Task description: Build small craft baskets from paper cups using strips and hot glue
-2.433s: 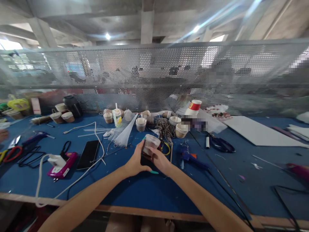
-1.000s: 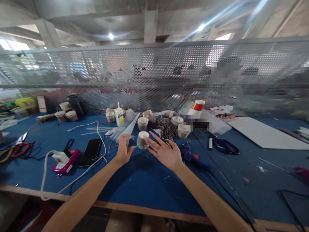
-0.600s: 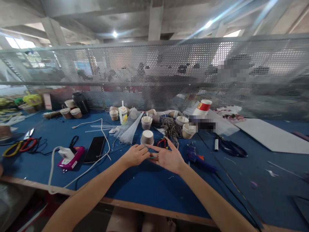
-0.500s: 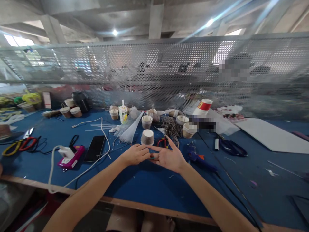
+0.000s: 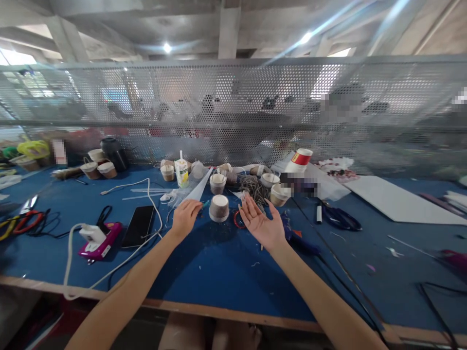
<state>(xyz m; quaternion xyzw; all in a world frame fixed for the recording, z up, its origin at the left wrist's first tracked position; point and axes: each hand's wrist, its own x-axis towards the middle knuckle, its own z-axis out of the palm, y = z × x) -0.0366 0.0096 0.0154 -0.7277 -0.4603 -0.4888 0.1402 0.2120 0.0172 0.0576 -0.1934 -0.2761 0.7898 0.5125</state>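
Note:
Upside down on the table stands a small cup wrapped in grey cord (image 5: pixel 219 209), its pale base upward. To its left is my left hand (image 5: pixel 185 219), fingers pinched together, with a small teal piece (image 5: pixel 206 204) at the fingertips; its kind is too small to make out. My right hand (image 5: pixel 263 224) is on the cup's other side, palm up and fingers spread, holding nothing. Partly behind that hand lie red-handled pliers or cutters (image 5: pixel 239 219) and a blue glue gun (image 5: pixel 301 240). A heap of grey cord (image 5: pixel 253 188) sits beyond the fingers.
Several small cups, a drink carton (image 5: pixel 181 172) and clear plastic strips stand or lie farther back, before a perforated metal screen (image 5: pixel 219 107). At left are a phone (image 5: pixel 138 226), a pink power strip (image 5: pixel 104 243) with a white cable, and scissors (image 5: pixel 29 209). A white board (image 5: pixel 404 199) lies right.
My hands were together in front of the cup; now they are apart, left hand to its left and right hand to its right. The camera view has shifted slightly.

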